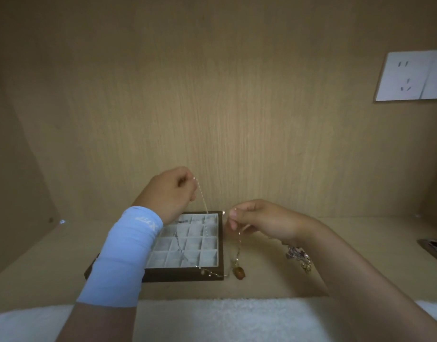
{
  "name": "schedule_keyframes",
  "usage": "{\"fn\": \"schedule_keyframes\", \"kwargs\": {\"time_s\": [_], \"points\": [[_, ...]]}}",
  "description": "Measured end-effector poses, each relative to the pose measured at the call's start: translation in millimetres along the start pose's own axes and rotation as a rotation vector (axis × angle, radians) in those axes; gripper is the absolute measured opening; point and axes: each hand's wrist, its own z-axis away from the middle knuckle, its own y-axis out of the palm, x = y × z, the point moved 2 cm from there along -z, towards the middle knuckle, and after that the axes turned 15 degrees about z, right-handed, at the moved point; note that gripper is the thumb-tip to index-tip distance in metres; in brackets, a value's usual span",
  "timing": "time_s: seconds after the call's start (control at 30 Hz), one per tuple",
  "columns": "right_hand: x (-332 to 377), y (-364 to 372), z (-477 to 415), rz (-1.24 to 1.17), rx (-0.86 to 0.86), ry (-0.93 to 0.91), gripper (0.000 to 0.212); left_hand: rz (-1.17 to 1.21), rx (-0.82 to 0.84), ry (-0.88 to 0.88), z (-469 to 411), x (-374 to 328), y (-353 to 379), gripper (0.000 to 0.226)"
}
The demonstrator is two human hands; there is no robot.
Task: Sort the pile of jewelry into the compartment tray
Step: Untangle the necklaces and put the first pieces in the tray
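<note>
Your left hand [170, 193], in a smooth pale-blue sleeve [123, 253], is raised above the far edge of the compartment tray [183, 276]. Its fingers are curled and pinch the top of a thin, pale beaded chain [201, 193], which hangs down into the tray's far right cells.

Your right hand [259, 220] is just past the tray's right rim. Thumb and forefinger pinch a fine gold chain [239, 243], which drops to an oval amber pendant [239, 273] lying on the counter beside the tray's near right corner. A hair-thin strand crosses that corner towards the pendant; you cannot tell which chain it belongs to.

The tray is square, with a dark brown frame and a grid of pale, soft-lined cells. A dark thin chain [179, 243] lies across several of them.

The jewelry pile [299, 259], a tangle of pearls, purple bits and gold, sits on the counter under your right wrist. It is well apart from the tray.

A fluffy white towel [225, 319] runs along the counter's near edge. Bare wood-grain counter lies left of the tray and right of the pile.
</note>
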Motion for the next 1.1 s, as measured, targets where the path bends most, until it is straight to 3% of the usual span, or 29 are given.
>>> {"fn": "schedule_keyframes", "kwargs": {"time_s": [0.23, 0.47, 0.57, 0.77, 0.93, 1.03, 1.1], "points": [[7, -5, -3, -0.231, -0.127, -0.018, 0.029, -0.142, 0.215, -0.182, 1, 22, 13, 0.016], [11, -9, -5, -0.182, -0.289, -0.051, 0.022, 0.265, 0.567, -0.285, 16, -7, 51, 0.029], [8, -11, -6, -0.168, -0.315, -0.049, 0.022, 0.196, 0.712, -0.226, 22, -7, 67, 0.025], [3, -10, -5, -0.306, -0.250, -0.033, 0.022, 0.015, 0.670, -0.199, 27, 8, 96, 0.023], [0, -12, -4, -0.340, -0.238, -0.005, 0.021, 0.110, 0.659, -0.235, 29, 12, 103, 0.032], [-9, -17, -3, -0.243, -0.246, 0.060, 0.009, 0.220, 0.670, -0.217, 27, 11, 97, 0.029], [-15, -20, -2, -0.135, -0.236, 0.146, 0.020, 0.337, 0.609, -0.236, 25, 10, 93, 0.026]]}}
